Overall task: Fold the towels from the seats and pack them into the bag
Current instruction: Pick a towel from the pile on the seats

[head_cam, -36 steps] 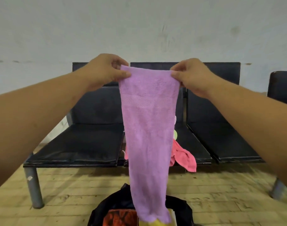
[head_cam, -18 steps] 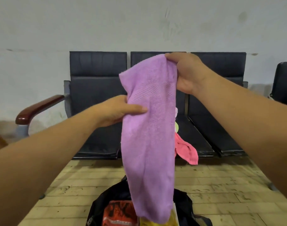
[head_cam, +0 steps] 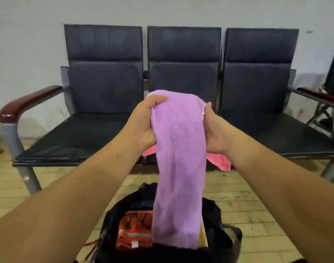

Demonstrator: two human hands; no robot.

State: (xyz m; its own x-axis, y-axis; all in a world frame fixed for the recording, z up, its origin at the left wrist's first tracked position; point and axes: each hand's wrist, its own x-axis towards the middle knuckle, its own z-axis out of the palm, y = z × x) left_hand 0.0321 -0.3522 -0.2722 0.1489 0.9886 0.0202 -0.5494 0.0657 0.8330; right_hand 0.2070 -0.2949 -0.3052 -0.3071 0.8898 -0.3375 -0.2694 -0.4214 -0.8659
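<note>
Purple towel [head_cam: 179,158] is hanging over the open black bag [head_cam: 216,213] on the brick floor [head_cam: 257,196], near three dark seats [head_cam: 105,82]; left hand [head_cam: 141,123] and right hand [head_cam: 213,130] are gripping its top, one each side.

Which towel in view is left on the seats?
The pink towel, draped over the middle seat's front edge. The purple towel is gripped by the left hand and right hand above the bag; the orange towel lies inside it.
</note>
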